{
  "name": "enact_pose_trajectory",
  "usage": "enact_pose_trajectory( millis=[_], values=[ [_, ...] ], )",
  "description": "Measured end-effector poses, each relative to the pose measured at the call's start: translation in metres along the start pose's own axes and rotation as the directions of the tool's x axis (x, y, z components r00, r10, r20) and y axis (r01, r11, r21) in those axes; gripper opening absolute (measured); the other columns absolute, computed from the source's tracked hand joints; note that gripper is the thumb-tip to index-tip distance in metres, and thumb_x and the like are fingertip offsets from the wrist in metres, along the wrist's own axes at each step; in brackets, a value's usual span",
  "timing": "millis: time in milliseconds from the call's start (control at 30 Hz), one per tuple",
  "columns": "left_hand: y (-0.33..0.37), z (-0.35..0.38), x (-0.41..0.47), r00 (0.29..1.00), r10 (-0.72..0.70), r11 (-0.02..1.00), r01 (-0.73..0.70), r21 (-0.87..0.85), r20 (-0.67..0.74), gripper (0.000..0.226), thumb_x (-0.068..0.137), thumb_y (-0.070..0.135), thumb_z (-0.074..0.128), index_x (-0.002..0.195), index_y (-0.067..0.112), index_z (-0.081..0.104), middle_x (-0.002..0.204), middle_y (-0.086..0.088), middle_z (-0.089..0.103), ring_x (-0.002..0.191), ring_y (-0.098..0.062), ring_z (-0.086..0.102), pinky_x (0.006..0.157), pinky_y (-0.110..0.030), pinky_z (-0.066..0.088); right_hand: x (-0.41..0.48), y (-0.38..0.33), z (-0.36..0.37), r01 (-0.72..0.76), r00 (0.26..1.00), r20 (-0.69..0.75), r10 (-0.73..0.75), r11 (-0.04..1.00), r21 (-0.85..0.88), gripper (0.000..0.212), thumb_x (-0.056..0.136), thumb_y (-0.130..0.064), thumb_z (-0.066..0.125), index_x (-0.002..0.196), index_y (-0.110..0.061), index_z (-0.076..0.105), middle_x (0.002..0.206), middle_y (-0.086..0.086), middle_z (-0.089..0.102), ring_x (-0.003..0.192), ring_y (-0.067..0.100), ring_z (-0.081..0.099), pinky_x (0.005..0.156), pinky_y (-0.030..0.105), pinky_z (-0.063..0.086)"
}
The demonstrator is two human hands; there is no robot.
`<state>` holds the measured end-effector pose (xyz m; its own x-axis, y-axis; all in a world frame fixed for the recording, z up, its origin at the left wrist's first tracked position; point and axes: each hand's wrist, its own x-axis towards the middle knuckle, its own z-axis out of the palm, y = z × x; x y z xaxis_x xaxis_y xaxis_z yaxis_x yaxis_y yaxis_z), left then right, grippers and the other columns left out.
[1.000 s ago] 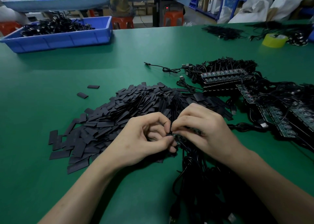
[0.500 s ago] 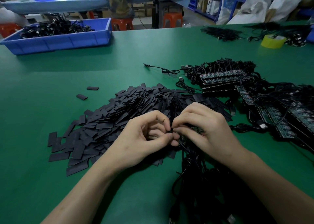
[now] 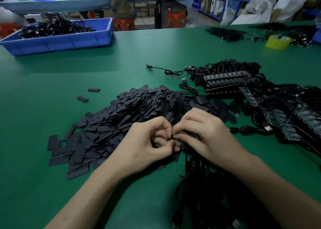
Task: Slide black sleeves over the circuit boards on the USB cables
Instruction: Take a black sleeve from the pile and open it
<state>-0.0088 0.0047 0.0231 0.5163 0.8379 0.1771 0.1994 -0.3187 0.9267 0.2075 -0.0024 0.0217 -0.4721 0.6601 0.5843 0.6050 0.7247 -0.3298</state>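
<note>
A big heap of flat black sleeves [image 3: 132, 114] lies on the green table [image 3: 52, 93]. My left hand [image 3: 147, 145] and my right hand [image 3: 203, 134] meet at the heap's near edge. Thumb and forefinger of the left pinch a small black piece, which looks like a sleeve, at the spot where the hands touch. The right hand grips a circuit board [image 3: 194, 137] on a black cable; only a sliver of the board shows under its fingers. A bundle of black USB cables [image 3: 205, 190] trails from the hands toward me.
Rows of green circuit boards with cables [image 3: 231, 79] lie at the right, more boards [image 3: 286, 124] nearer the right edge. Two stray sleeves [image 3: 93, 90] lie left of the heap. A blue bin of cables [image 3: 66, 41] stands far left, a yellow tape roll [image 3: 278, 41] far right. A person stands beyond the table.
Both hands stay together at the same spot; only the fingers shift slightly on the small piece between them. The view has drifted a little.
</note>
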Motion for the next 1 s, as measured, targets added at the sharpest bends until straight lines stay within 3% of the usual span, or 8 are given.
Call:
enact_pose_trajectory(
  millis=[100, 200, 267, 367, 500, 633, 833, 1000],
  values=[
    [-0.0005, 0.0007, 0.0004, 1.000, -0.014, 1.000, 0.014, -0.010, -0.010, 0.023, 0.093, 0.001, 0.069, 0.080, 0.015, 0.055, 0.078, -0.028, 0.065, 0.085, -0.018, 0.078, 0.073, -0.035, 0.053, 0.0004, -0.0002, -0.0005, -0.010, 1.000, -0.013, 0.010, 1.000, 0.013, 0.007, 0.096, -0.019, 0.071, 0.098, -0.013, 0.074, 0.091, -0.003, 0.062, 0.087, 0.016, 0.056, 0.079, 0.029, 0.046],
    [0.0010, 0.0018, 0.0012, 0.999, -0.017, 0.995, 0.014, -0.100, -0.032, 0.018, 0.091, 0.007, 0.070, 0.087, 0.018, 0.056, 0.070, -0.010, 0.059, 0.079, -0.021, 0.073, 0.068, -0.040, 0.043, -0.0002, 0.0011, -0.0038, -0.021, 0.998, -0.059, 0.023, 0.999, 0.037, 0.007, 0.096, -0.019, 0.071, 0.097, -0.013, 0.074, 0.092, -0.006, 0.063, 0.088, 0.014, 0.057, 0.082, 0.027, 0.046],
    [0.0026, 0.0006, 0.0016, 0.997, -0.012, 0.991, 0.001, -0.135, -0.081, 0.020, 0.089, 0.008, 0.075, 0.095, 0.019, 0.060, 0.077, -0.001, 0.068, 0.073, -0.024, 0.063, 0.068, -0.034, 0.048, -0.0004, 0.0026, -0.0053, -0.027, 0.995, -0.095, 0.031, 0.999, 0.041, 0.006, 0.096, -0.018, 0.072, 0.097, -0.013, 0.075, 0.093, -0.006, 0.064, 0.089, 0.015, 0.058, 0.082, 0.028, 0.047],
    [0.0039, -0.0018, 0.0034, 0.984, -0.006, 0.998, -0.005, -0.067, -0.176, 0.023, 0.081, 0.018, 0.082, 0.102, 0.019, 0.072, 0.091, -0.004, 0.077, 0.075, -0.019, 0.071, 0.075, -0.027, 0.059, -0.0007, 0.0052, -0.0064, -0.042, 0.984, -0.171, 0.045, 0.999, 0.018, 0.003, 0.095, -0.013, 0.074, 0.096, -0.012, 0.075, 0.092, -0.004, 0.067, 0.089, 0.017, 0.060, 0.081, 0.030, 0.048],
    [0.0046, -0.0032, 0.0045, 0.982, -0.045, 0.997, 0.034, -0.062, -0.183, 0.029, 0.075, 0.033, 0.079, 0.104, 0.030, 0.080, 0.094, 0.008, 0.080, 0.083, -0.008, 0.075, 0.079, -0.022, 0.059, -0.0012, 0.0054, -0.0064, -0.047, 0.974, -0.222, 0.050, 0.999, 0.016, 0.004, 0.094, -0.013, 0.075, 0.097, -0.011, 0.076, 0.092, -0.004, 0.068, 0.090, 0.014, 0.062, 0.081, 0.029, 0.049],
    [0.0053, -0.0057, 0.0047, 0.979, -0.080, 0.991, 0.059, -0.119, -0.185, 0.028, 0.076, 0.034, 0.078, 0.103, 0.035, 0.081, 0.095, 0.002, 0.081, 0.082, -0.010, 0.074, 0.082, -0.028, 0.061, -0.0007, 0.0053, -0.0047, -0.028, 0.974, -0.223, 0.036, 0.999, 0.038, 0.005, 0.093, -0.012, 0.076, 0.097, -0.009, 0.077, 0.092, -0.002, 0.070, 0.089, 0.016, 0.063, 0.081, 0.032, 0.049],
    [0.0082, -0.0030, 0.0030, 0.979, -0.080, 0.986, 0.049, -0.162, -0.187, 0.025, 0.078, 0.029, 0.077, 0.103, 0.029, 0.081, 0.090, -0.001, 0.081, 0.084, -0.014, 0.077, 0.077, -0.020, 0.058, -0.0005, 0.0047, -0.0058, -0.020, 0.969, -0.246, 0.035, 0.998, 0.064, 0.005, 0.091, -0.011, 0.079, 0.095, -0.008, 0.077, 0.091, -0.005, 0.071, 0.088, 0.014, 0.064, 0.081, 0.028, 0.049],
    [0.0080, -0.0030, 0.0039, 0.965, -0.041, 0.997, 0.021, -0.080, -0.260, 0.028, 0.076, 0.032, 0.078, 0.103, 0.027, 0.082, 0.094, 0.002, 0.080, 0.088, -0.019, 0.076, 0.084, -0.035, 0.062, -0.0002, 0.0035, -0.0044, -0.054, 0.975, -0.208, 0.077, 0.992, 0.111, 0.015, 0.090, -0.013, 0.079, 0.104, -0.009, 0.079, 0.093, -0.004, 0.071, 0.090, 0.014, 0.065, 0.081, 0.027, 0.050]
  ],
)
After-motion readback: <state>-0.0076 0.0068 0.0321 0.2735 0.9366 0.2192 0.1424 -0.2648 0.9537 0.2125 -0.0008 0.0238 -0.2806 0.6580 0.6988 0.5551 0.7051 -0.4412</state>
